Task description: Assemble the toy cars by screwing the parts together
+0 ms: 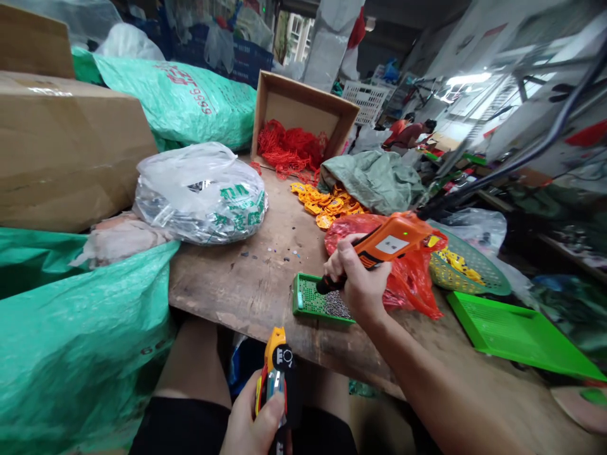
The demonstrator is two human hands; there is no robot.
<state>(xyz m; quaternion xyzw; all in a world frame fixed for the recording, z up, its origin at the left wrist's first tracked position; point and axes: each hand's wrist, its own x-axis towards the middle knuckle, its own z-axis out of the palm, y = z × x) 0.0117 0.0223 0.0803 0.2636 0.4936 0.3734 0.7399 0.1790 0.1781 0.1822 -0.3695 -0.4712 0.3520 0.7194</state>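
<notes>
My right hand (pixel 363 278) is wrapped round an orange and black electric screwdriver (pixel 393 237). Its dark tip end points down into a small green tray (pixel 308 297) that holds many tiny metal screws (pixel 337 304). Lower down, in front of the table edge and above my lap, my left hand (pixel 258 417) grips a yellow, black and red plastic toy part (pixel 275 360) held upright. The toy part and the screwdriver are well apart. Whether the screwdriver tip touches a screw cannot be made out.
Behind the tray lie orange pieces (pixel 332 203), a red plastic bag (pixel 412 284) and a box (pixel 308 104) of red parts. A wrapped bundle (pixel 202 196) sits left; a green basket (pixel 474 278) and bright green tray (pixel 521 335) stand right. People (pixel 412 133) sit far back.
</notes>
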